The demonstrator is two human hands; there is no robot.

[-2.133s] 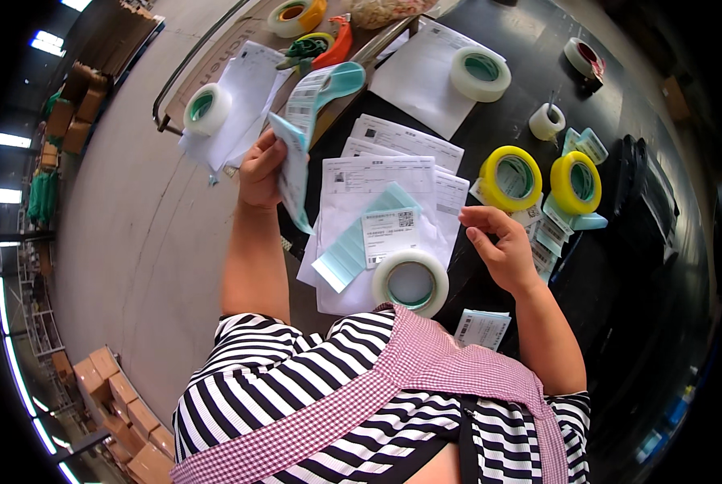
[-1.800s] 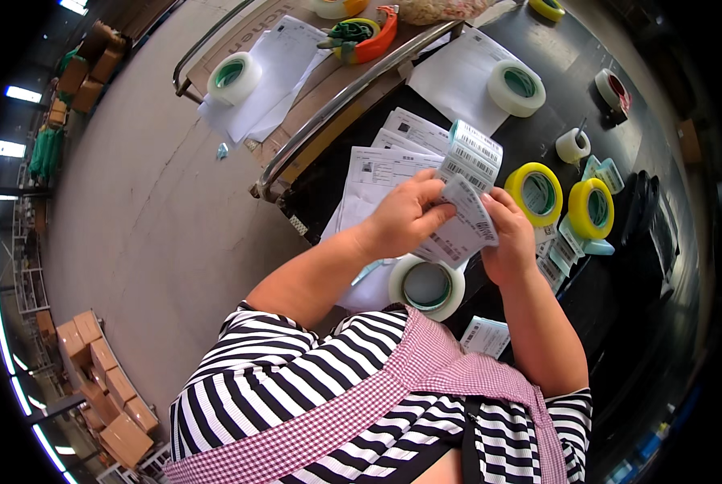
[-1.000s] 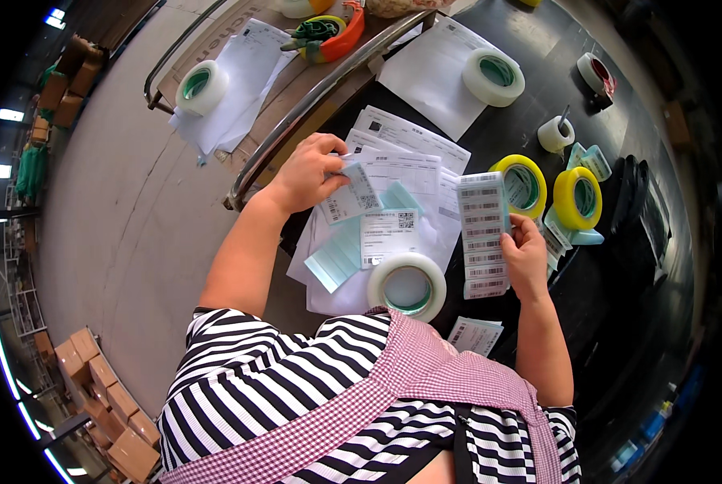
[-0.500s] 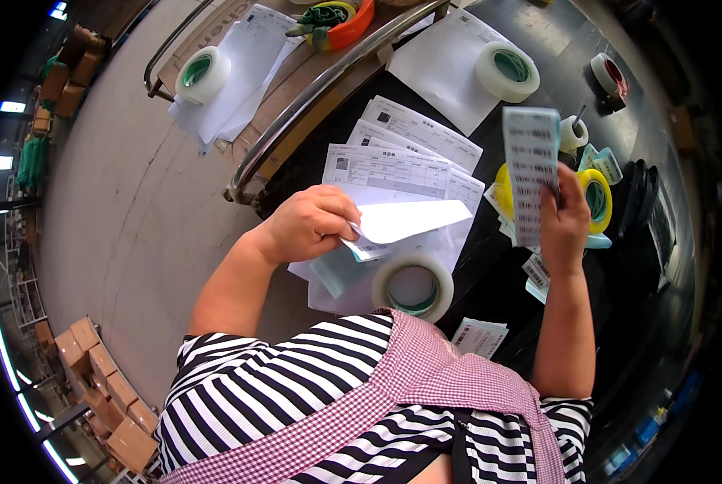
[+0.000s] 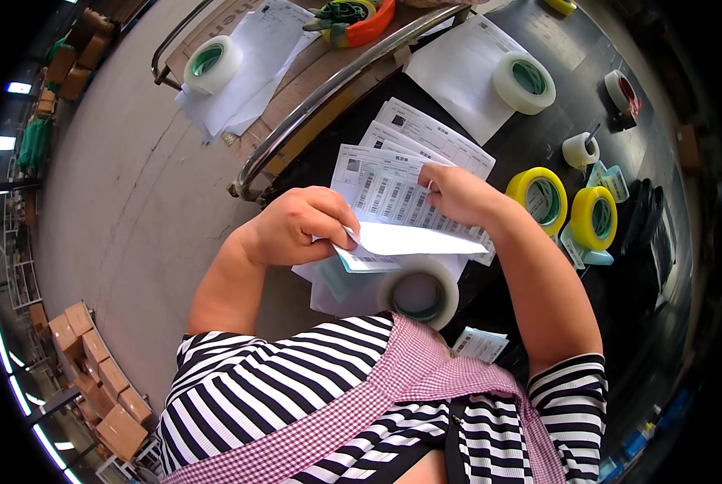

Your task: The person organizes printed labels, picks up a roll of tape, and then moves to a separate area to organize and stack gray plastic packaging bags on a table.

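Note:
My left hand [image 5: 300, 226] is closed, pinching the edge of a white sheet of paper [image 5: 413, 239] that curls up to the right. A small barcode label strip [image 5: 369, 262] with a bluish backing pokes out under those fingers. My right hand [image 5: 462, 194] has bent fingers at the upper right of a barcode label sheet [image 5: 393, 196], which overlies the front printed form [image 5: 377, 160]. More printed forms [image 5: 445, 139] fan out behind it. Close to my body, a wide roll of clear tape [image 5: 449, 300] lies on papers, partly hidden by the raised sheet.
Two yellow tape rolls [image 5: 556, 190] and a small white roll [image 5: 575, 152] sit right on the black table [image 5: 571, 81]. Another clear tape roll [image 5: 502, 81] rests on paper farther back. A metal-railed cart [image 5: 296, 113] stands left. Small labels [image 5: 480, 344] lie near my body.
My right hand has moved left from over the yellow tape rolls, bringing the barcode label sheet onto the front printed form. My left hand still pinches the curled paper, nearly in place.

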